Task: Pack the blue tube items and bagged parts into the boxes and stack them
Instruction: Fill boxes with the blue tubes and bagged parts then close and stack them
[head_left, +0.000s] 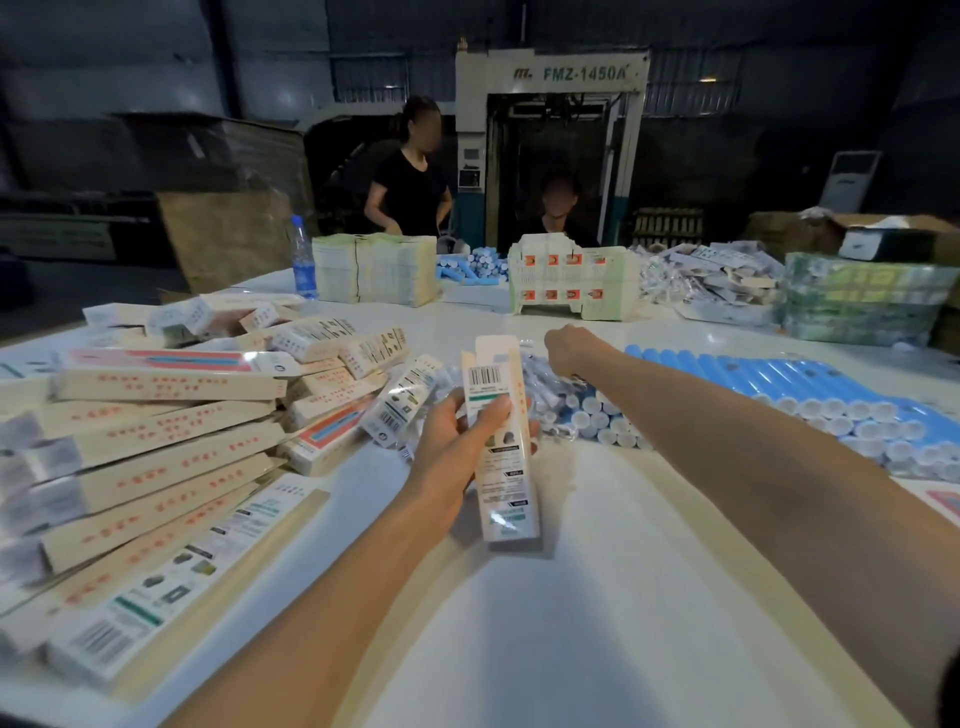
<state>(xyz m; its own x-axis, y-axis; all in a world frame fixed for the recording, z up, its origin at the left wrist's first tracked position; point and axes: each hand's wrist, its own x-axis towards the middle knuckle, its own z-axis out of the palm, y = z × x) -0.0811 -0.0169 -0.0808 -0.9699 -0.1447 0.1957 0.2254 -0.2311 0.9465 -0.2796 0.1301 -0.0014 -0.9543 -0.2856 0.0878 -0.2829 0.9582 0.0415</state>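
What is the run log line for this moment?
left hand: holds box, top flap open | right hand: over bagged parts, grip hidden | blue tubes: lying on table

Matt printed cardboard box (503, 441), glossy blue plastic tubes (769, 384), smooth white table (597, 597).

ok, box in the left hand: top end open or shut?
Open. The box has its far-end flaps standing up, untucked.

The machine (551, 78) reads "FMZ-1450A".
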